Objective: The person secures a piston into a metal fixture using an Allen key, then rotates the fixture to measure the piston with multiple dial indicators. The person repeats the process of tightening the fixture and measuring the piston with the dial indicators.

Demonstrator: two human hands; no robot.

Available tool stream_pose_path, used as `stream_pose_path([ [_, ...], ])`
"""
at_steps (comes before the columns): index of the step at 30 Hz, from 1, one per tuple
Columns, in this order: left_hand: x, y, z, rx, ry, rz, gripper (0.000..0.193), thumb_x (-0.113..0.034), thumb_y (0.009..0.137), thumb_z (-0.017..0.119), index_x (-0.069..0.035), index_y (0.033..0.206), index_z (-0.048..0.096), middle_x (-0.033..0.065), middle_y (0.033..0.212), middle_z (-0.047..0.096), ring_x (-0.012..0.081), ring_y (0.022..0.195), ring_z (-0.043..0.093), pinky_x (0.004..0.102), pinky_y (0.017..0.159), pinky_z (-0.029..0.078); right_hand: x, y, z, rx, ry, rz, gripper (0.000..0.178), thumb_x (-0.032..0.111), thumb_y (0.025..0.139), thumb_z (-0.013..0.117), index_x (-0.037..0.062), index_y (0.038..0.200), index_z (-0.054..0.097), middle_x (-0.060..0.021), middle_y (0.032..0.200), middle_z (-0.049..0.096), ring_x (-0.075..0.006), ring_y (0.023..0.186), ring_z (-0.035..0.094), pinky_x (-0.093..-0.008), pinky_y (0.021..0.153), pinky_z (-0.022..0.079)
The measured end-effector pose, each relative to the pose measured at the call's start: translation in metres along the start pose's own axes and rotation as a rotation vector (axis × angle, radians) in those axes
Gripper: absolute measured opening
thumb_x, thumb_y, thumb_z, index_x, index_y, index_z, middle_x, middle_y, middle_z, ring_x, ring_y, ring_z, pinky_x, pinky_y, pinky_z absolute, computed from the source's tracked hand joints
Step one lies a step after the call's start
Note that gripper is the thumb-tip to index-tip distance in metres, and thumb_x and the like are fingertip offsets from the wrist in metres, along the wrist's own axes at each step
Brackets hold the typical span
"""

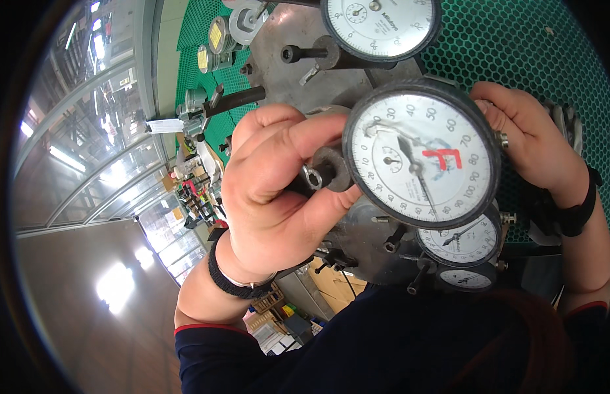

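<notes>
A large dial gauge (390, 177) with a white face, black rim and red handwritten mark faces up at the centre. My left hand (272, 184) is closed round its left side, thumb and forefinger against the rim. Between those fingers sits a dark round metal collar (331, 167) with a socket-head screw (313, 176). At the gauge's right edge my right hand (531, 134) is closed with curled fingers; whatever it pinches is hidden behind the rim. Close above is a second dial gauge (384, 29). Two smaller-looking gauges, a middle one (472, 240) and a lowest one (459, 280), sit below.
The gauges stand around a grey metal fixture (298, 79) with protruding screws (420, 276). Green honeycomb matting (502, 39) covers the bench. Metal cylinders with yellow labels (217, 38) stand at the far left. Gloves (564, 121) lie beyond my right hand.
</notes>
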State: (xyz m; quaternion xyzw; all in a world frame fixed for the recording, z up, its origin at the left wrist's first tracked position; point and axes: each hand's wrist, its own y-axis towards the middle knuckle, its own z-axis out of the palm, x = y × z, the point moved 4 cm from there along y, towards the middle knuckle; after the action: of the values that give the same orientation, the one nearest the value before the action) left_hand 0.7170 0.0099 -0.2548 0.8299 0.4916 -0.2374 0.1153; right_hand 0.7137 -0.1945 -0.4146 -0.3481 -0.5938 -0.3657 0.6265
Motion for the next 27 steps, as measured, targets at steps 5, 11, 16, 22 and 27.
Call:
stream_pose_path([
  [5, 0.0019, -0.0012, 0.0006, -0.015, -0.028, 0.004, 0.047, -0.01, 0.058, 0.081, -0.002, 0.102, 0.067, 0.0036, 0.085, 0.066, 0.0214, 0.082, 0.052, 0.0313, 0.077, 0.042, -0.0021, -0.0004, 0.0008, -0.004, 0.014, -0.014, 0.03, 0.026, 0.101, 0.046, 0.002, 0.086, 0.055, 0.0002, 0.064, 0.044, -0.0097, 0.059, 0.041, -0.0262, 0.055, 0.038],
  [11, 0.0025, -0.0006, 0.0007, -0.02, -0.045, 0.008, 0.048, -0.011, 0.058, 0.082, -0.002, 0.103, 0.067, 0.0036, 0.086, 0.066, 0.0215, 0.082, 0.052, 0.0315, 0.076, 0.042, -0.0021, -0.0011, 0.0004, -0.004, 0.036, -0.004, 0.029, 0.027, 0.101, 0.046, 0.0021, 0.087, 0.055, 0.0005, 0.064, 0.044, -0.0094, 0.059, 0.041, -0.0259, 0.055, 0.038],
  [16, 0.0018, -0.0003, 0.0002, -0.01, -0.036, 0.007, 0.047, -0.011, 0.058, 0.081, -0.002, 0.102, 0.067, 0.004, 0.085, 0.066, 0.0218, 0.082, 0.052, 0.0317, 0.077, 0.043, -0.0006, -0.0013, 0.0, -0.008, 0.019, -0.002, 0.029, 0.027, 0.101, 0.047, 0.002, 0.088, 0.056, 0.0004, 0.064, 0.044, -0.0096, 0.059, 0.042, -0.0258, 0.056, 0.038],
  [22, 0.0028, 0.0003, 0.0005, -0.005, -0.04, 0.027, 0.047, -0.01, 0.058, 0.079, -0.001, 0.102, 0.067, 0.0043, 0.085, 0.066, 0.0221, 0.082, 0.052, 0.032, 0.077, 0.043, -0.0004, -0.0003, -0.0003, 0.006, 0.018, 0.016, 0.029, 0.026, 0.101, 0.047, 0.002, 0.088, 0.056, 0.0001, 0.064, 0.045, -0.0099, 0.059, 0.042, -0.0259, 0.056, 0.038],
  [27, 0.0027, -0.0006, 0.0005, -0.011, -0.027, 0.025, 0.046, -0.012, 0.059, 0.079, -0.001, 0.102, 0.067, 0.0049, 0.086, 0.066, 0.0225, 0.083, 0.053, 0.0324, 0.077, 0.043, -0.0005, -0.0001, -0.0002, -0.001, 0.008, -0.001, 0.029, 0.026, 0.1, 0.047, 0.0021, 0.087, 0.055, 0.0005, 0.063, 0.044, -0.0099, 0.058, 0.042, -0.0258, 0.055, 0.038],
])
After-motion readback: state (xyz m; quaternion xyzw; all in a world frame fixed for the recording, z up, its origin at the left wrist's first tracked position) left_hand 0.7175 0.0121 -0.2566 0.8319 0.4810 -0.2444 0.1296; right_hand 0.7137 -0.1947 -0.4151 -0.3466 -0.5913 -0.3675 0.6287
